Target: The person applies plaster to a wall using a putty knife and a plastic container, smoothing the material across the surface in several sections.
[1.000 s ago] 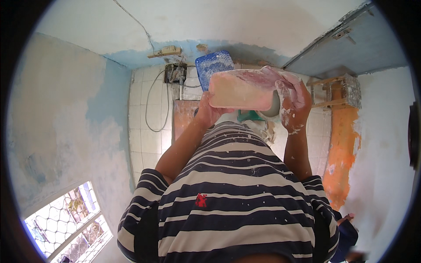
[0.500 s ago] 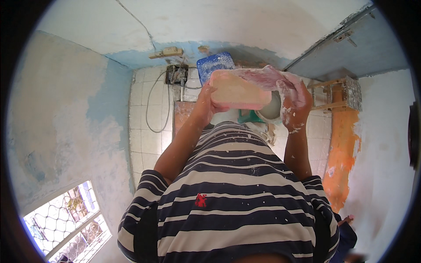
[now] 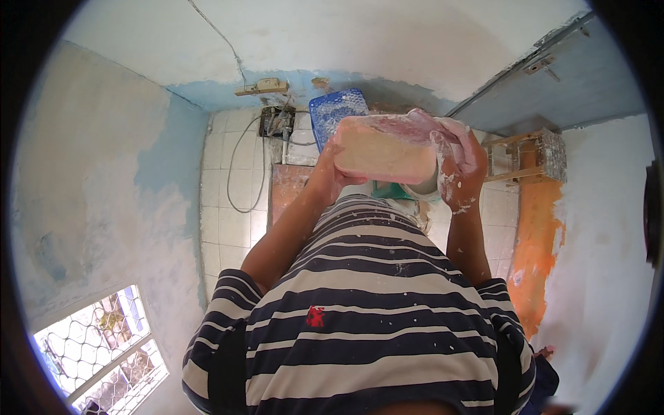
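A pinkish rectangular tub-like block (image 3: pixel 387 155) with a cream face toward me is raised in front of my chest. My left hand (image 3: pixel 327 178) is closed round its left end, the fingers partly hidden behind it. At the far right corner, my right hand (image 3: pixel 463 162), smeared with white paste, curls over a pink, paste-covered piece (image 3: pixel 401 130) that runs along the block's far edge. I cannot tell whether this piece is a cloth or part of the block. White spatter also marks my right wrist.
Below the block, a pale bucket (image 3: pixel 427 188) stands by a green object (image 3: pixel 391 190). Beyond are a spattered blue plastic stool or crate (image 3: pixel 339 107) and a dark box (image 3: pixel 273 123) with a cable. A wooden stool (image 3: pixel 550 153) is right; another person's sleeve (image 3: pixel 545 377) shows lower right.
Both hands and the block have shifted slightly nearer to me, and the block has moved a little right. Its pink right end now covers more of the bucket.
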Action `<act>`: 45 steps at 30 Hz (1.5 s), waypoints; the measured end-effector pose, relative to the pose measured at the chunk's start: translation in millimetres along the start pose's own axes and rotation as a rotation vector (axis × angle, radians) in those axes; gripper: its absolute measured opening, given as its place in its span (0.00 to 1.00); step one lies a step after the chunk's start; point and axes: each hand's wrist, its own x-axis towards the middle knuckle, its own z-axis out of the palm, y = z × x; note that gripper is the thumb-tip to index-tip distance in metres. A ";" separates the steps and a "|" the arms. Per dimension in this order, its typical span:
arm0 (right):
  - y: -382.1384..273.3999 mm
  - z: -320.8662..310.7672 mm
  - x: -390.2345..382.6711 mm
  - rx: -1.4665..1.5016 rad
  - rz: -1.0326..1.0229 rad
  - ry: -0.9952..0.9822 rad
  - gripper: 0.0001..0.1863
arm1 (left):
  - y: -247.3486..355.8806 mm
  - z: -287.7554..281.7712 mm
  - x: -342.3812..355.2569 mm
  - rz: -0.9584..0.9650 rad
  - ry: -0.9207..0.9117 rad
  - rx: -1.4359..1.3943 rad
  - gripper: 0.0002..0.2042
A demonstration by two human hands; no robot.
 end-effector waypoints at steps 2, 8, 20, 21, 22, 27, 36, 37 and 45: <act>2.4 -1.2 2.1 0.031 -0.021 0.022 0.11 | -5.9 -4.9 6.6 -0.058 0.017 -0.123 0.27; 3.9 -4.9 -0.8 -0.031 -0.041 0.014 0.11 | -4.0 -4.1 5.8 -0.076 0.040 -0.156 0.28; 3.6 -1.6 -8.8 -0.004 0.009 -0.011 0.12 | -21.6 -14.2 16.3 -0.044 0.042 -0.232 0.28; 4.9 -2.4 -9.2 -0.006 0.005 -0.010 0.12 | -20.6 -14.6 15.6 -0.042 0.037 -0.233 0.28; 5.9 -3.1 -10.0 -0.024 0.013 -0.042 0.13 | -19.6 -16.2 12.8 -0.022 -0.017 -0.179 0.28; 7.5 -4.4 -11.2 0.059 0.049 -0.085 0.15 | -17.4 -11.2 9.4 -0.011 0.068 -0.145 0.28; 9.1 3.4 -14.3 -0.006 0.066 -0.073 0.15 | -18.0 -22.6 1.5 -0.013 0.014 -0.114 0.28; 7.6 3.0 -14.4 0.000 0.089 -0.089 0.15 | -18.8 -20.8 0.1 -0.021 0.062 -0.112 0.28; 14.9 13.1 -11.4 0.064 0.127 -0.090 0.15 | -15.0 -25.9 3.2 0.012 0.079 -0.087 0.29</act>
